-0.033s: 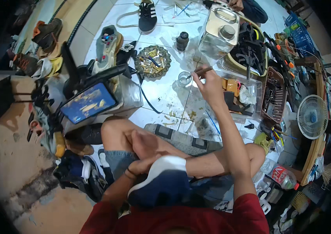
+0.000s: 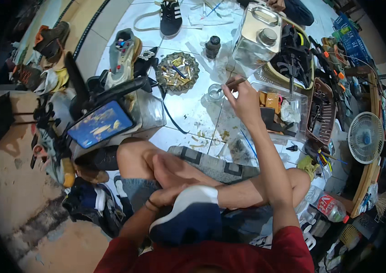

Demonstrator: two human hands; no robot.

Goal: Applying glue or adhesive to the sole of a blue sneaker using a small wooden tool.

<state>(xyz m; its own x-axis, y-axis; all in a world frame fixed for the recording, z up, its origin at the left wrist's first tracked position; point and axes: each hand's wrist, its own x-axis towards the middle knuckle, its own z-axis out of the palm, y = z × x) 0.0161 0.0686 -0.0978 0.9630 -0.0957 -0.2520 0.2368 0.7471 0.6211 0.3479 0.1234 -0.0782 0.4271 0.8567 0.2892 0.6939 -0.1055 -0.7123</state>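
My right hand point(image 2: 246, 102) pinches a brown-handled brush point(image 2: 235, 83) beside a small clear glass jar point(image 2: 214, 92). The tool's lower end reaches into the jar's mouth; its bristles are too small to make out. In my lap rests a navy shoe point(image 2: 188, 223) with a thick white sole edge. My left hand point(image 2: 168, 195) grips its left side, with the fingertips hidden behind it. Past the jar stands a dark bottle point(image 2: 212, 48), and left of it lies a round ashtray point(image 2: 177, 72) full of cigarette butts.
A metal can point(image 2: 255, 38) and a clear plastic bin point(image 2: 300, 113) of odds and ends stand by my right hand. At left are a phone on a holder point(image 2: 102, 125) and a grey shoe point(image 2: 122, 59). A fan point(image 2: 365, 137) stands far right. Another person's hand point(image 2: 275, 5) shows at the top.
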